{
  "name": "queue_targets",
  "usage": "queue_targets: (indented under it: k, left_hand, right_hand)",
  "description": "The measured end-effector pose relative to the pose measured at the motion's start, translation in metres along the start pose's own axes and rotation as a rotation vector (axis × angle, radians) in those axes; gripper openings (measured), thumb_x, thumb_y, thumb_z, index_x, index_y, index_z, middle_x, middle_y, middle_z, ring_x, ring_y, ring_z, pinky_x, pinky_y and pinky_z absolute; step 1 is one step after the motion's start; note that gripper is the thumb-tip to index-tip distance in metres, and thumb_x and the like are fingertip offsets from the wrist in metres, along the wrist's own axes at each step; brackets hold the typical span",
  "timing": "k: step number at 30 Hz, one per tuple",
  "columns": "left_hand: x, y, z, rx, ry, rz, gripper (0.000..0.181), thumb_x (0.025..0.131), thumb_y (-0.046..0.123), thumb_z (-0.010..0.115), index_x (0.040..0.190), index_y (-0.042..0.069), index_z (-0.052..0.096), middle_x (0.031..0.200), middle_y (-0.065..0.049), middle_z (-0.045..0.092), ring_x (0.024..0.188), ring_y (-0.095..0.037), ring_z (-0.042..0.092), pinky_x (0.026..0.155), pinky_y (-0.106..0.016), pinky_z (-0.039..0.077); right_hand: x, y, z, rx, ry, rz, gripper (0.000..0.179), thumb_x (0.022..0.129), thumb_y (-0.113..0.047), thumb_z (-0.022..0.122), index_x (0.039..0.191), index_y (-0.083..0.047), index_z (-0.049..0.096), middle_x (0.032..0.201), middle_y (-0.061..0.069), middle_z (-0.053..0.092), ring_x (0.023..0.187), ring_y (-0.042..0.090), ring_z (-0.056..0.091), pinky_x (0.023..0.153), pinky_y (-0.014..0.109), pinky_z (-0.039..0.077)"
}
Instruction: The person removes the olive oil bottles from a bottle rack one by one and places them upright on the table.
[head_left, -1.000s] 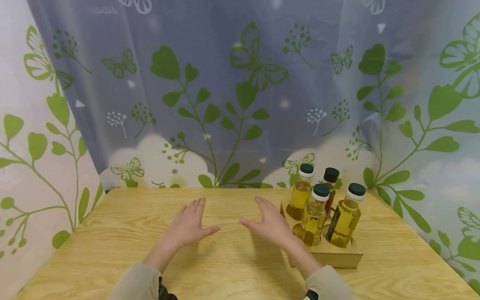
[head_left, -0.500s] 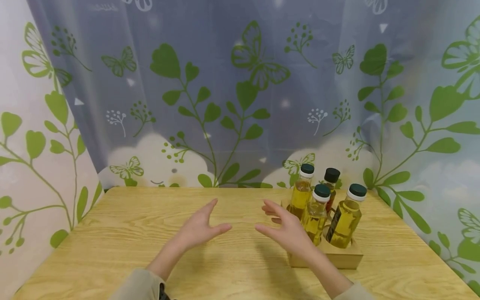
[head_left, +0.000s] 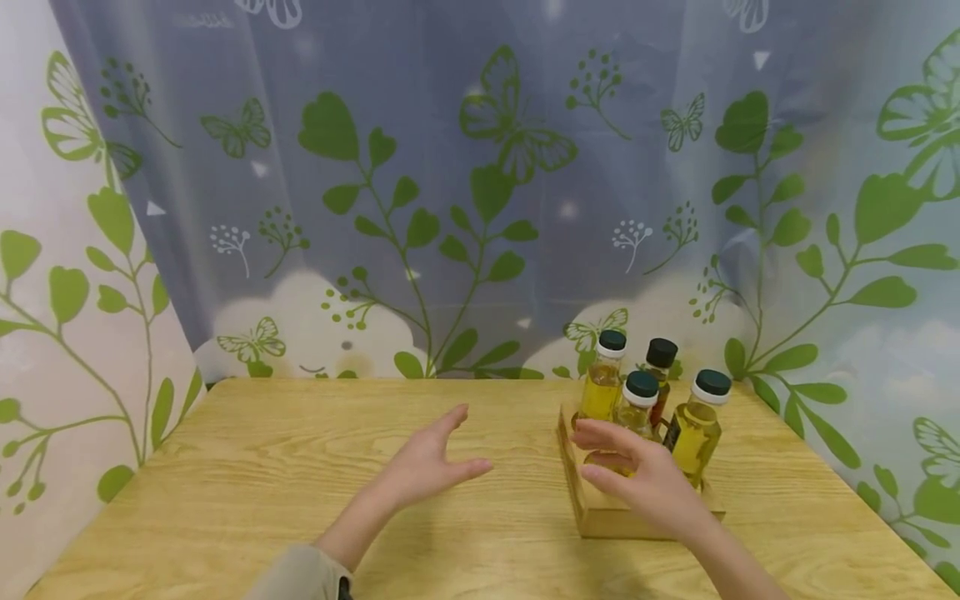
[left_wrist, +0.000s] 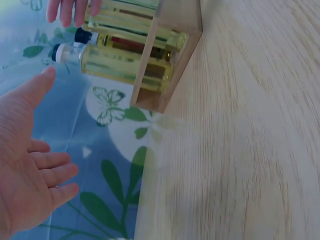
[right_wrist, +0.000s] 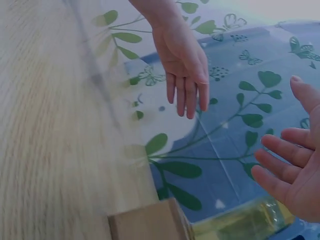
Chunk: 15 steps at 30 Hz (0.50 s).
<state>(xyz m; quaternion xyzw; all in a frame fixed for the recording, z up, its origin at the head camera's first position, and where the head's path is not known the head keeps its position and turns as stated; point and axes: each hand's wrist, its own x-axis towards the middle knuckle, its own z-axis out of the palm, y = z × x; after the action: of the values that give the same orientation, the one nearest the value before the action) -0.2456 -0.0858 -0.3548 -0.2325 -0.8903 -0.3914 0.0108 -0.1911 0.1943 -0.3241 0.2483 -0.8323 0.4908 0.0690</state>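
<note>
A wooden rack [head_left: 618, 523] on the right of the table holds several capped glass bottles. Yellow liquid shows in the back left bottle [head_left: 600, 392], the front left bottle [head_left: 640, 398] and the front right bottle [head_left: 708, 417]. A darker reddish one with a black cap [head_left: 662, 353] stands behind. My right hand [head_left: 660, 483] is held over the rack's front, fingers loosely extended, covering part of the front left bottle; it holds nothing. Left of the rack, my left hand [head_left: 420, 467] hovers above the table with thumb and fingers spread, also holding nothing.
The light wooden table [head_left: 247, 483] fills the lower view. Behind it hangs a blue curtain [head_left: 420, 183] printed with green leaves and butterflies. Paler printed panels stand at the left and right sides.
Both hands have moved to the right. My right hand has gone from beside the rack to in front of its bottles, and the left has followed toward the table's middle. The bottles stay put.
</note>
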Motion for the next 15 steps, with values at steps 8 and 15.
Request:
queue_targets:
  k: [8,15]
  left_hand:
    - [0.005,0.012,0.009,-0.004,-0.027,0.027,0.089,0.081,0.049,0.066,0.145,0.001,0.027,0.143,-0.014,0.039,0.127,-0.035,0.038,0.103,-0.050,0.032]
    - [0.012,0.026,0.019,-0.014,-0.050,0.042,0.087,0.081,0.046,0.068,0.145,0.003,0.027,0.144,-0.012,0.037,0.128,-0.033,0.038,0.104,-0.048,0.032]
  right_hand:
    - [-0.016,0.008,-0.028,0.101,0.014,-0.177,0.042,0.090,0.007,0.053,0.131,-0.005,0.051,0.118,-0.007,0.061,0.105,0.002,0.057,0.081,0.019,0.050]
    - [-0.032,0.019,-0.054,0.081,0.026,-0.169,0.049,0.091,0.011,0.047,0.136,-0.008,0.047,0.121,-0.011,0.058,0.106,0.002,0.055,0.081,0.016,0.048]
